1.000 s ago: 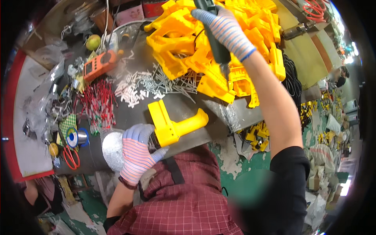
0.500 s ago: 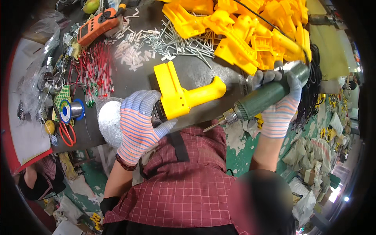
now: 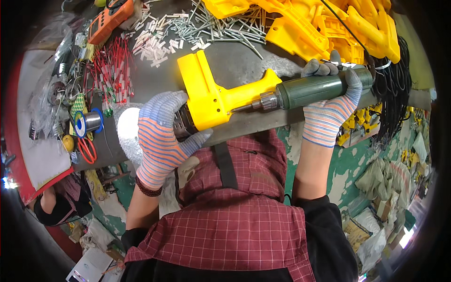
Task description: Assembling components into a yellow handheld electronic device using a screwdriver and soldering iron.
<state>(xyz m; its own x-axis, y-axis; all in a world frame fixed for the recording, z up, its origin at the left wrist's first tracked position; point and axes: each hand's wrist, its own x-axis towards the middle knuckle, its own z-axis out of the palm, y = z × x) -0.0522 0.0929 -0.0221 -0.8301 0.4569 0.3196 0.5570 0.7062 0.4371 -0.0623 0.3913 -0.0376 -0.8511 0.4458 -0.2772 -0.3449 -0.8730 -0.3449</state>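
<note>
In a striped knit glove, my left hand (image 3: 159, 131) is closed around the dark end of a yellow pistol-shaped tool housing (image 3: 204, 89). The housing lies at the near edge of the bench, its handle pointing right. My right hand (image 3: 331, 110), gloved alike, wraps a dark green electric screwdriver (image 3: 305, 92) from below, thumb on the right side. The screwdriver lies almost level, its metal chuck (image 3: 268, 101) just under the handle. Its bit reaches the housing's side near small screw holes; the exact contact point is too small to tell.
Behind lie white sleeves (image 3: 157, 44), long screws (image 3: 235, 35) and a heap of yellow housings (image 3: 300, 37). Red-wired parts (image 3: 112, 70), a solder spool (image 3: 88, 123), red-handled scissors (image 3: 87, 150) and an orange meter (image 3: 110, 21) are left. Black cables (image 3: 397, 89) hang at right.
My right hand has swung the screwdriver up and level, bringing its bit from below the housing to the housing's side. My left hand still holds the housing, which is tilted slightly differently.
</note>
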